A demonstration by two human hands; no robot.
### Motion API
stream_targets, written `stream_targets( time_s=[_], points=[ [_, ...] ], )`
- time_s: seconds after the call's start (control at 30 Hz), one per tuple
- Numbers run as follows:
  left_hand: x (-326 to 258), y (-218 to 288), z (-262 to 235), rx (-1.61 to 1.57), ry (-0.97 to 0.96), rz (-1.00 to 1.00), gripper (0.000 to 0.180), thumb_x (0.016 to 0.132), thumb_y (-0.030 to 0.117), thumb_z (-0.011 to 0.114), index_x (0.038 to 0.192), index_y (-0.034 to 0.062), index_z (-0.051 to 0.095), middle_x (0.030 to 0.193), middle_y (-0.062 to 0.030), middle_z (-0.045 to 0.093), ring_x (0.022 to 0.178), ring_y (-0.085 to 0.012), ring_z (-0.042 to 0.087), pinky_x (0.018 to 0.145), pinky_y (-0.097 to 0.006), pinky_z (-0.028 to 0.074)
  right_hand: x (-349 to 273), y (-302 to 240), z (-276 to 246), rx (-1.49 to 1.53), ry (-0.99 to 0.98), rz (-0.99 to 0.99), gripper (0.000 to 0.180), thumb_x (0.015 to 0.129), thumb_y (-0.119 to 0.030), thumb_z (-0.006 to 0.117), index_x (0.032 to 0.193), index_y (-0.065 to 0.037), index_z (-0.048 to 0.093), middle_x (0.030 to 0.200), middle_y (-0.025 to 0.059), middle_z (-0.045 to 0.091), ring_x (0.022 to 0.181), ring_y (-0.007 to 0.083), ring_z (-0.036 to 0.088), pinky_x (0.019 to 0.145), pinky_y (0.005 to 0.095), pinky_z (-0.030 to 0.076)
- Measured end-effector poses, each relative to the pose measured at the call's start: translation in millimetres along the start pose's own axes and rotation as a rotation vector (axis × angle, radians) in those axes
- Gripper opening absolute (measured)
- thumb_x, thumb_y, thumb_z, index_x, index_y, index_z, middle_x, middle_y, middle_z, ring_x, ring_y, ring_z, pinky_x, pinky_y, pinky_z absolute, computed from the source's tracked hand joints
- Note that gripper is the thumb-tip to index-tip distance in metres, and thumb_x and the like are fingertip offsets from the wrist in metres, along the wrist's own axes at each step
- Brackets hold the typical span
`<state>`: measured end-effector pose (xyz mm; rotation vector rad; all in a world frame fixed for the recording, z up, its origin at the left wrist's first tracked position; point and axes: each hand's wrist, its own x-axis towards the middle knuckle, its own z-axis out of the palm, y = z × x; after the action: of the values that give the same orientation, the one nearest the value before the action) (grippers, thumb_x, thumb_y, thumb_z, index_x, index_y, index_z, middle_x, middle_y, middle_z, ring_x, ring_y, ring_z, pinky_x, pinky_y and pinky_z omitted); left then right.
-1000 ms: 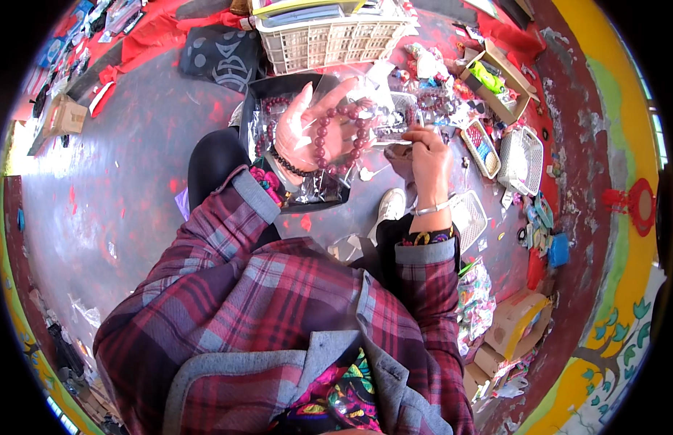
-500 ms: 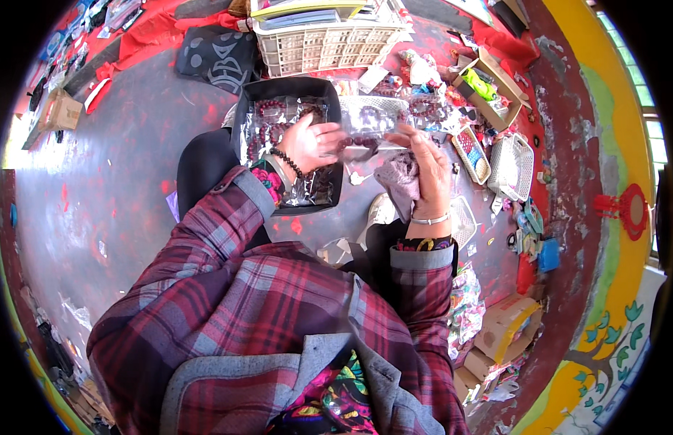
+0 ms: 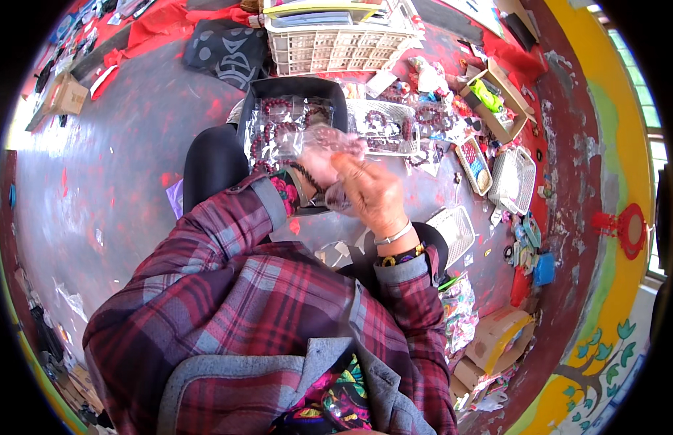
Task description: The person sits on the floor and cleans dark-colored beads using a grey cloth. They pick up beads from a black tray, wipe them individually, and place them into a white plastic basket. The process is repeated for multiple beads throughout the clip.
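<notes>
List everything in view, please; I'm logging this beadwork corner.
black tray: one, holds dark red bead bracelets in clear bags, ahead on the floor
clear plastic bag: one, held between both hands
white mesh tray: one, with bracelets, right of the black tray
white basket: one, far end
small white baskets: several, at right
cardboard boxes: a few, brown, lower right
red cloth: one, far left
left hand: behind the bag
right hand: pinching the bag

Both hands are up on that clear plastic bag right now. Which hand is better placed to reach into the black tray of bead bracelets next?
Probably the left hand: it sits right over the black tray, while the right hand is nearer the body, gripping the clear bag.
</notes>
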<state>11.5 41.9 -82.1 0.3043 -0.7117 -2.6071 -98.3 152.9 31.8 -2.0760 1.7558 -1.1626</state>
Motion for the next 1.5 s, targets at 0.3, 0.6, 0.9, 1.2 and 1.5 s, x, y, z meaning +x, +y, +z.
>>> stream_targets(
  time_s=[0.3, 0.6, 0.9, 1.2, 1.5],
  points=[
    [3.0, 34.0, 13.1, -0.565, -0.077, 0.072, 0.057, 0.094, 0.035, 0.032, 0.131, -0.0079, 0.033, 0.136, -0.0231, 0.037, 0.128, -0.0324, 0.034, 0.110, -0.039, 0.027, -6.3, -7.1, -6.1, 0.192, -0.236, 0.259, 0.022, 0.079, -0.007, 0.061, 0.100, -0.006, 0.065, 0.100, 0.0079, 0.065, 0.080, 0.0176, 0.064, 0.066, 0.0276, 0.051],
    [14.1, 7.8, 6.9, -0.351, 0.106, 0.069, 0.061, 0.090, 0.058, 0.035, 0.105, 0.0026, 0.055, 0.094, -0.0142, 0.061, 0.083, -0.0252, 0.060, 0.074, -0.038, 0.051, 6.9, -8.3, -30.7, 0.853, 0.450, 0.606, 0.017, 0.092, -0.011, 0.049, 0.101, -0.001, 0.061, 0.085, 0.0019, 0.061, 0.072, 0.0072, 0.055, 0.063, 0.0197, 0.044],
    [9.0, -78.7, -4.9, -0.240, 0.040, 0.919, 0.048, 0.095, 0.029, 0.039, 0.132, -0.0020, 0.037, 0.130, -0.0150, 0.046, 0.120, -0.0217, 0.046, 0.103, -0.034, 0.033, 13.0, -22.7, 30.7, -0.276, -0.072, 0.009, 0.043, 0.079, -0.016, 0.061, 0.121, -0.010, 0.054, 0.127, 0.0115, 0.051, 0.124, 0.0291, 0.042, 0.103, 0.0443, 0.027],
    [0.7, 18.7, 56.9, -0.689, -0.005, -0.073, 0.040, 0.095, 0.035, 0.040, 0.122, 0.0070, 0.050, 0.118, -0.0097, 0.056, 0.108, -0.0203, 0.054, 0.095, -0.034, 0.042, 22.3, 6.5, 23.1, -0.494, 0.156, 0.074, 0.041, 0.079, -0.017, 0.061, 0.118, -0.008, 0.055, 0.122, 0.0131, 0.053, 0.119, 0.0297, 0.047, 0.101, 0.0461, 0.031],
    [-1.8, 29.9, 52.3, -0.585, -0.023, -0.148, 0.060, 0.094, 0.050, 0.031, 0.122, -0.0011, 0.047, 0.125, -0.0199, 0.050, 0.115, -0.0383, 0.048, 0.098, -0.054, 0.036, 14.1, 41.6, 5.2, -0.223, 0.415, 0.454, 0.032, 0.086, -0.011, 0.056, 0.116, -0.001, 0.053, 0.103, 0.0162, 0.061, 0.092, 0.0275, 0.061, 0.082, 0.0346, 0.048]
  ],
)
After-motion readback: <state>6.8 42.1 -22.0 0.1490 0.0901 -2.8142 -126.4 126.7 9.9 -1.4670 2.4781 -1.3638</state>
